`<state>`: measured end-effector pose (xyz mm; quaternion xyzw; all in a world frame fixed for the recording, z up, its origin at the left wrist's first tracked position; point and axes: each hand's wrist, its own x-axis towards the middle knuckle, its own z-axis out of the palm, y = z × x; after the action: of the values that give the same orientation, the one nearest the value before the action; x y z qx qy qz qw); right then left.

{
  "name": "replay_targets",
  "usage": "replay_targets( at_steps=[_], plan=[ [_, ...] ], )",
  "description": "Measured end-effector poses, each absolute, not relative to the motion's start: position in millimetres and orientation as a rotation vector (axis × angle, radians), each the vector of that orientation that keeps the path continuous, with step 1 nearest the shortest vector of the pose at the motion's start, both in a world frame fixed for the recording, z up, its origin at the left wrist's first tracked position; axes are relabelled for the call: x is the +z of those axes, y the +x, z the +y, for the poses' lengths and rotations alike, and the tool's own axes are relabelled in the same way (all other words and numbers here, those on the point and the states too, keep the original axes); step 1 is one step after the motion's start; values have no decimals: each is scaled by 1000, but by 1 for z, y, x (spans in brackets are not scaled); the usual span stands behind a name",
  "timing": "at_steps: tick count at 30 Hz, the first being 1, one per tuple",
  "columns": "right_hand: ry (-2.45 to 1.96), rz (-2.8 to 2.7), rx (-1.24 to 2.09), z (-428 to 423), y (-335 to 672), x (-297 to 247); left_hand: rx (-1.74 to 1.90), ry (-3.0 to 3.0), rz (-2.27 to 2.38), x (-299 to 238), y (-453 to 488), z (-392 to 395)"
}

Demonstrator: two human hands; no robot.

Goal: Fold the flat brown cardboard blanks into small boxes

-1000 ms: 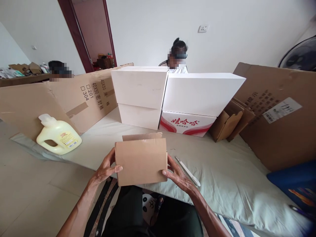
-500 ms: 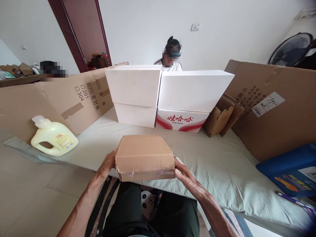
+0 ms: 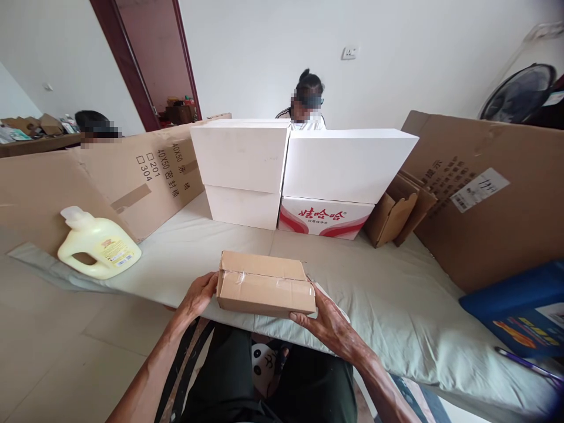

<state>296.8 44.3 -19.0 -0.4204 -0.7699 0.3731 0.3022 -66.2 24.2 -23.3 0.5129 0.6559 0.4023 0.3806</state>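
Probably for balance, left hand (image 3: pixel 200 295) and right hand (image 3: pixel 329 322) clasp opposite ends of taped cardboard carton (image 3: pixel 267 289); fingers partly hidden.

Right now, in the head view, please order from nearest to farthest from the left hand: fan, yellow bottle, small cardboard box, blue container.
1. Small cardboard box, against the left hand.
2. Yellow bottle, to its left.
3. Blue container, far right.
4. Fan, upper-right background.
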Motion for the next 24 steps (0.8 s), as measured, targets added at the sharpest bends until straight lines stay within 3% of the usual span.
replay_targets(
  at_steps=[6,24],
  plan=[
    [-1214,-2073,971,45,294,-26,1357,1407,1354,-21,-76,11],
    [-1160,-2090,1004,46,302,-32,1287,1596,1156,-35,-86,19]
  ],
)
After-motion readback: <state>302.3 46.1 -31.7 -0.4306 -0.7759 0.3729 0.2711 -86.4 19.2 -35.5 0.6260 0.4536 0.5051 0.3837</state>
